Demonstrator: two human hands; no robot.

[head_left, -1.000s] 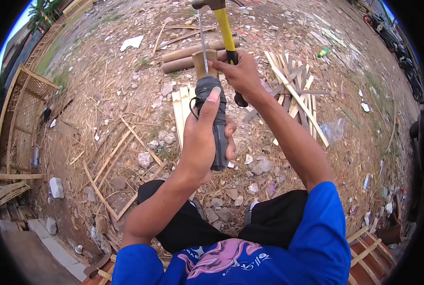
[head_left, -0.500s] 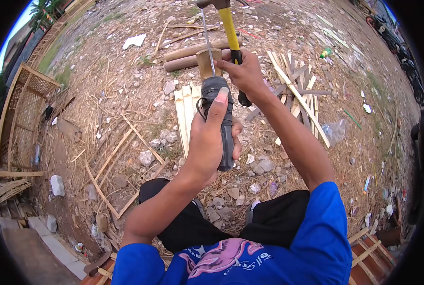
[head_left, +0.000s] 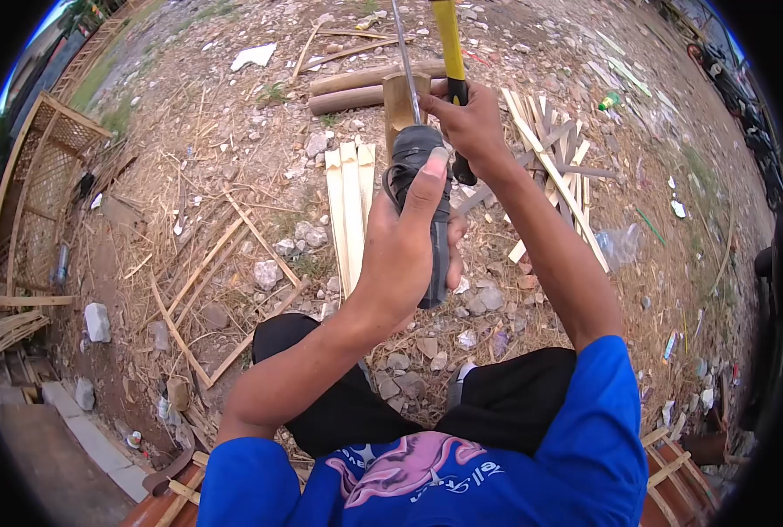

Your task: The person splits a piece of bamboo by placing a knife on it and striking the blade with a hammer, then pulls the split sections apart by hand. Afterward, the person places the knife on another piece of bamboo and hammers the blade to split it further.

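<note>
My left hand (head_left: 409, 224) is closed around a thick black handle wrapped with tape and cord (head_left: 422, 176), its thumb lying along the top. From that handle a long, narrow metal blade or rod (head_left: 406, 61) points away from me and leaves the top of the view. My right hand (head_left: 475, 127) is wrapped around a hammer (head_left: 451, 39) with a yellow and black handle, held upright; its head is out of view. Just beyond the blade's base stands a pale brown wooden piece (head_left: 398, 101), partly hidden behind the tool. Whether the blade touches it I cannot tell.
Two round logs (head_left: 348, 101) lie ahead. Pale split strips (head_left: 349, 211) lie left of my hands, and a crossed pile of sticks (head_left: 554, 167) lies to the right. Several stones (head_left: 267, 274) dot the ground. A woven lattice frame (head_left: 36, 211) stands at far left.
Both hands have shifted slightly right in view with their tools. The hammer has risen, so its head, visible before near the blade's far part, is now beyond the top edge.
</note>
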